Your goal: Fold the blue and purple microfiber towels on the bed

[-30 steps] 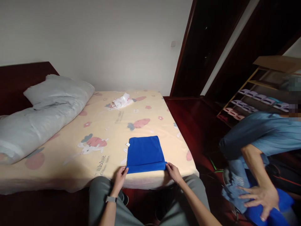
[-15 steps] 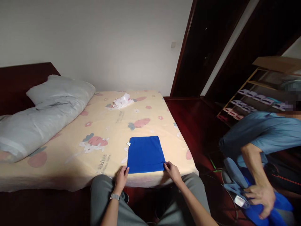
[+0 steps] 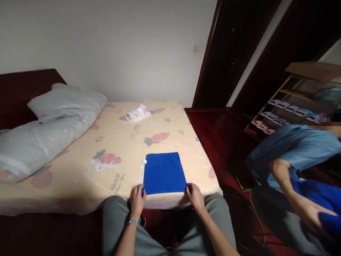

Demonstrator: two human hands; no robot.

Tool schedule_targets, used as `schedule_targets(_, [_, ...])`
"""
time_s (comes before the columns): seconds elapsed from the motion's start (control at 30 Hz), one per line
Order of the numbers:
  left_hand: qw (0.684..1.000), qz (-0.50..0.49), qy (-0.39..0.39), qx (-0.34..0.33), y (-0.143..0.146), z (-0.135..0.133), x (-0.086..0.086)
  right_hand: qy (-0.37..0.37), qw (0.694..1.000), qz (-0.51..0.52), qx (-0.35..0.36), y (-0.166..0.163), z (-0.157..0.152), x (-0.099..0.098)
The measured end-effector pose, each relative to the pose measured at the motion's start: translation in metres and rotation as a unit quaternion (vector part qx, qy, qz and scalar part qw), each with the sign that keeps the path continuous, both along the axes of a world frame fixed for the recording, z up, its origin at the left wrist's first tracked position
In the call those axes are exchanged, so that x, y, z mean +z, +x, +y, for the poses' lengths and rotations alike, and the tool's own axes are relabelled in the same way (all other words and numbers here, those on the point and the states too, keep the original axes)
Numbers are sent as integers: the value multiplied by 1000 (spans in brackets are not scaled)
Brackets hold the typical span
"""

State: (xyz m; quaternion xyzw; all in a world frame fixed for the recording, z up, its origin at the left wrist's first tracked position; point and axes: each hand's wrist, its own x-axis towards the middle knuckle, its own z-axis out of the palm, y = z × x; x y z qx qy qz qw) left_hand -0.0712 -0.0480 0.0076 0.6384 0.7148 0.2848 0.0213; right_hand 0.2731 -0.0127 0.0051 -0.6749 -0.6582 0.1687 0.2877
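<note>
A blue cloth (image 3: 163,173) lies flat and nearly square near the front edge of the bed, with a small white tag (image 3: 144,161) sticking out at its left side. My left hand (image 3: 137,200) pinches its near left corner between thumb and fingers. At the near right corner, my right hand (image 3: 195,196) grips the cloth the same way. Both hands rest low at the mattress edge, just above my knees. The sheet (image 3: 128,142) under the cloth is pale yellow, printed with carrots and rabbits.
A rolled grey quilt (image 3: 53,124) fills the bed's left side. Farther back lies a crumpled white plastic bag (image 3: 138,113). At the right, a person in a blue shirt (image 3: 293,145) bends over blue fabric (image 3: 319,199), in front of a shoe rack (image 3: 282,94).
A crease near the cloth's right corner has smoothed out. My left fingers have shifted slightly at their corner. The other person's arm has moved right, with blue fabric lifted.
</note>
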Motion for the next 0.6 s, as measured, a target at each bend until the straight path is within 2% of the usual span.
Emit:
schedule_targets(0.13, [994,86,-9,-61,6,-7,12,89,995,-46,14,-1,-9,0])
schedule_targets(0.23, [985,94,-29,-140,4,-10,17,126,983,-77,106,2,-16,2])
schedule_targets(0.3, [979,90,-38,-177,-1,-11,18,119,972,-98,175,6,-18,3])
schedule_targets(0.37, [976,78,-46,-196,-8,-9,17,100,966,-114,208,11,-18,2])
schedule_targets(0.5, [977,22,-52,-204,-22,-1,13,67,970,-92,214,19,-11,-2])
schedule_targets(0.6, [982,-46,-45,-175,-29,4,9,47,978,-35,200,22,-3,-4])
